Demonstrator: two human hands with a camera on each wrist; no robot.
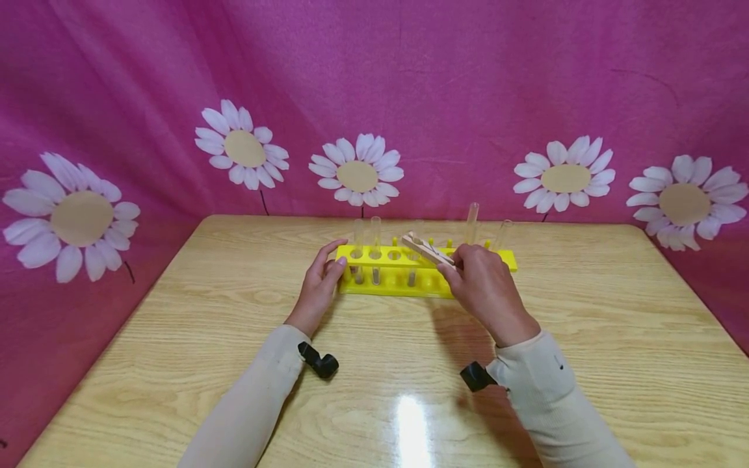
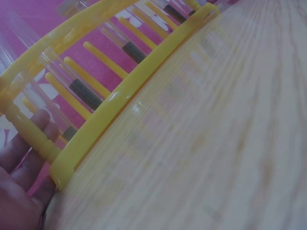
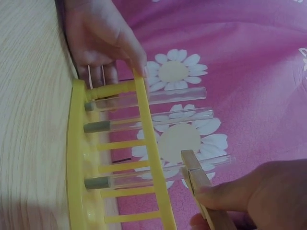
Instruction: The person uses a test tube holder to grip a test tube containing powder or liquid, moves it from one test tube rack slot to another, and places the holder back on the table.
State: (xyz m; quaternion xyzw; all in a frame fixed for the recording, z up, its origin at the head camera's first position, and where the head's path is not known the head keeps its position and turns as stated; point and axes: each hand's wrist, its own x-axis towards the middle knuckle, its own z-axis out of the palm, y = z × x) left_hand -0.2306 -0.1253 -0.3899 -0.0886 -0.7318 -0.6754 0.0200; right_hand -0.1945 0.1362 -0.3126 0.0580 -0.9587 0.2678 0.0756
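Observation:
A yellow test tube rack (image 1: 386, 291) stands upright on the table, holding several clear glass test tubes (image 1: 376, 231). Dark grey material (image 3: 97, 183) fills the bottoms of the tubes seen in the right wrist view. My left hand (image 1: 316, 286) grips the rack's left end, thumb at the top plate and fingers around the end post (image 2: 31, 127). With my right hand (image 1: 488, 286) I hold a wooden test tube clamp (image 1: 427, 249) above the rack. The clamp's tip is at the upper part of one test tube (image 3: 223, 160); whether it pinches the glass I cannot tell.
The wooden table (image 1: 374, 364) reaches back to a pink cloth (image 1: 445, 97) printed with white daisies. Two taller-standing tubes, one clear tube (image 1: 473, 221) among them, rise near the rack's right end. Yellow pegs (image 2: 105, 60) line the rack's back.

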